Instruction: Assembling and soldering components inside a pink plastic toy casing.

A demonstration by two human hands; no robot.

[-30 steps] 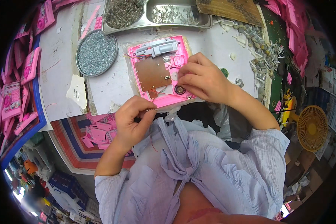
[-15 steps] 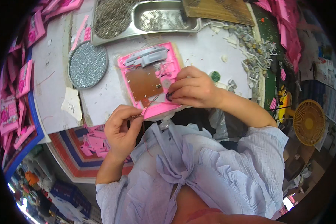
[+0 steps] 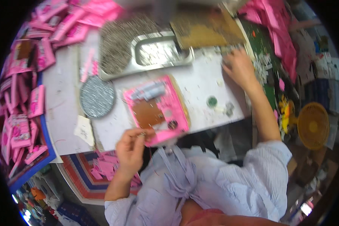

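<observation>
An opened pink plastic casing (image 3: 182, 116) lies on the white worktop in front of me. Inside it are a brown circuit board (image 3: 147, 115), a grey plastic part (image 3: 151, 91) and a round black part (image 3: 172, 124). My left hand (image 3: 131, 150) is closed in a pinch at the casing's lower left corner. What its fingertips hold is too small to name; a thin reddish wire hangs just below them. My right hand (image 3: 239, 67) reaches far right, beside the pile of small white and grey parts (image 3: 263, 67). Blur hides whether its fingers hold anything.
Beyond the casing stands a metal tray (image 3: 182, 63) of small screws or pins, with a brown board (image 3: 211, 32) beside it. A round dish of silvery bits (image 3: 98, 97) sits left. Pink casings (image 3: 20, 130) crowd the left side. A yellow fan (image 3: 313, 125) is at right.
My right hand has left the round black part in the casing and moved far right to the small parts. My left hand stays pinched at the casing's corner. The whole view has shifted.
</observation>
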